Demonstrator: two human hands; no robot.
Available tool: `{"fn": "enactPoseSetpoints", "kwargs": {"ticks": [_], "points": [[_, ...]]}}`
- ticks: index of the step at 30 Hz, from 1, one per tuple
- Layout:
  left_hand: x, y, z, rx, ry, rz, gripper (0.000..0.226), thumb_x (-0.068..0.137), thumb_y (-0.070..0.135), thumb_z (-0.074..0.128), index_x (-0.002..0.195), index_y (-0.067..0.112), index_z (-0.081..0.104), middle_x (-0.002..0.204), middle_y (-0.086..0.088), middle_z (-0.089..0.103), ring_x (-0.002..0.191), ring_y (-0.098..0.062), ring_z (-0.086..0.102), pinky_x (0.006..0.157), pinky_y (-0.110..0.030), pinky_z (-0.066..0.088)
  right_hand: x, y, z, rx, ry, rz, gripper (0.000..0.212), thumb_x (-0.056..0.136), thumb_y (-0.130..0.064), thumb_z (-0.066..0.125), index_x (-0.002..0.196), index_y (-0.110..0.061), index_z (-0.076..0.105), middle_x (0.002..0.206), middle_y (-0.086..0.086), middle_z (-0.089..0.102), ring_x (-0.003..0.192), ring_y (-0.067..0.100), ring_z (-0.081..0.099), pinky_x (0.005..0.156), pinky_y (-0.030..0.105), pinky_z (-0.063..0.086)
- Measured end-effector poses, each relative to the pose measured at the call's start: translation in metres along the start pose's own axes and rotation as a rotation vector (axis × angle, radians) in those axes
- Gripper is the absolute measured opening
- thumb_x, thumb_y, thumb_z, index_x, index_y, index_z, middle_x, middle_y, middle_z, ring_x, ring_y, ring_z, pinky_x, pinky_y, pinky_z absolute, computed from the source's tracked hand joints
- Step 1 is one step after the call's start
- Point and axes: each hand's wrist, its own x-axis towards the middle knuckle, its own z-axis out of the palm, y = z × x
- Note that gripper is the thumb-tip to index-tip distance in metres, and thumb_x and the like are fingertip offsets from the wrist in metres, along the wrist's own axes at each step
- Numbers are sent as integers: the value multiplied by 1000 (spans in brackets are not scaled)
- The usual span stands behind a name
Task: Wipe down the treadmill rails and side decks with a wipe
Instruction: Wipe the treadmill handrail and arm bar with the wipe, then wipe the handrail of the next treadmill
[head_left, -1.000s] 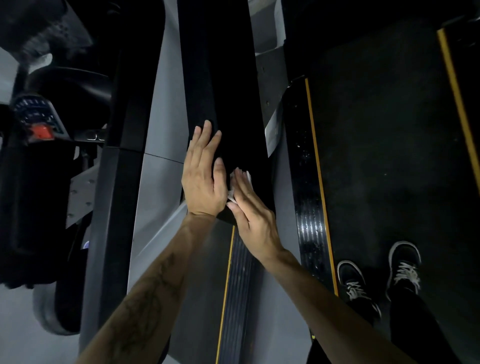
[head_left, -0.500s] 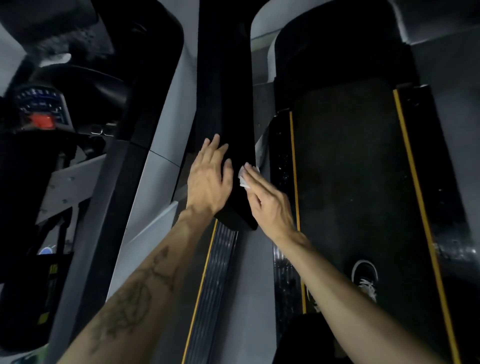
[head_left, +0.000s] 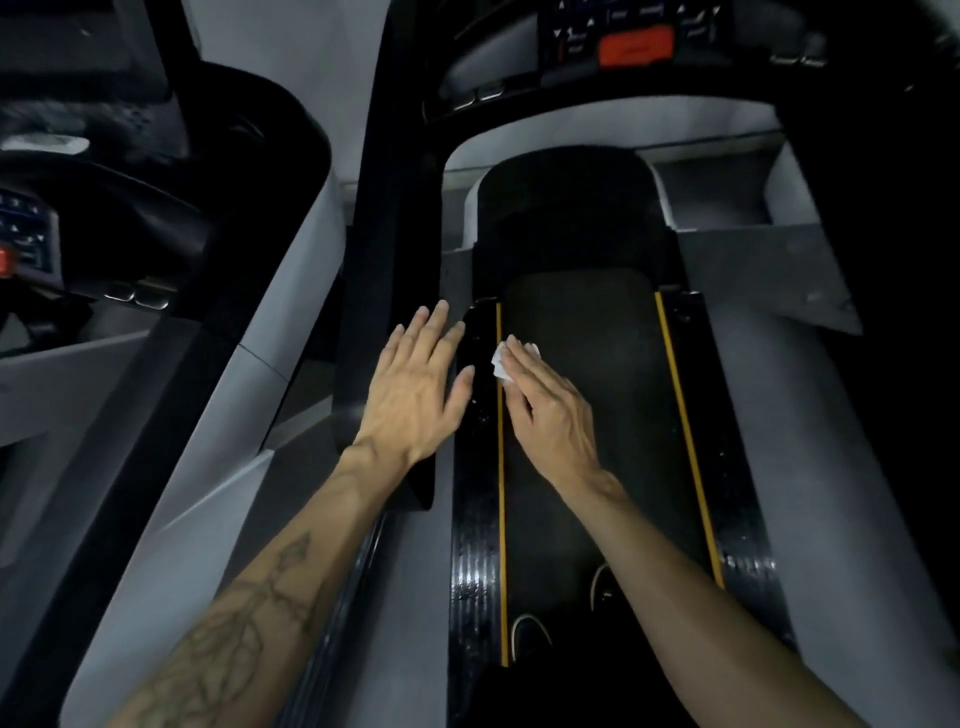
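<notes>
Head view: since a second ago the right hand (head_left: 550, 410), fingers straight, has carried the wipe (head_left: 503, 359) off the black handrail (head_left: 387, 332) to mid-frame, over the left side deck (head_left: 480, 467); left hand (head_left: 415, 384) flat, fingers extended; deck wiping likely next

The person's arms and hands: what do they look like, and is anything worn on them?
Both forearms are bare, with no sleeves in view. The left forearm carries a dark line tattoo running along it. The left hand and right hand show no gloves, rings or watch.
</notes>
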Motion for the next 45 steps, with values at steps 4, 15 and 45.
{"fn": "enactPoseSetpoints", "kwargs": {"ticks": [4, 15, 45], "points": [[27, 23, -1, -10, -8, 46, 65, 105, 50, 26, 158, 13, 38, 170, -8, 22, 158, -23, 14, 129, -41, 9, 17, 22, -26, -41, 18, 11, 42, 106, -23, 46, 142, -8, 60, 149, 7, 56, 141, 23, 50, 107, 41, 52], [162, 91, 17, 13, -95, 114, 72, 102, 56, 16, 162, 17, 29, 172, -4, 14, 159, -20, 5, 127, -35, -5, 102, 126, -85, -131, 74, 28, 41, 105, -21, 48, 142, -9, 60, 149, 6, 57, 140, 21, 51, 106, 40, 53], [552, 174, 89, -104, -218, 583, 78, 99, 57, 12, 160, 13, 33, 170, -8, 20, 159, -23, 11, 128, -39, 0, 329, 334, -143, -312, 227, 377, 45, 108, -29, 44, 144, -8, 59, 154, 8, 51, 145, 21, 45, 121, 19, 28]]}}
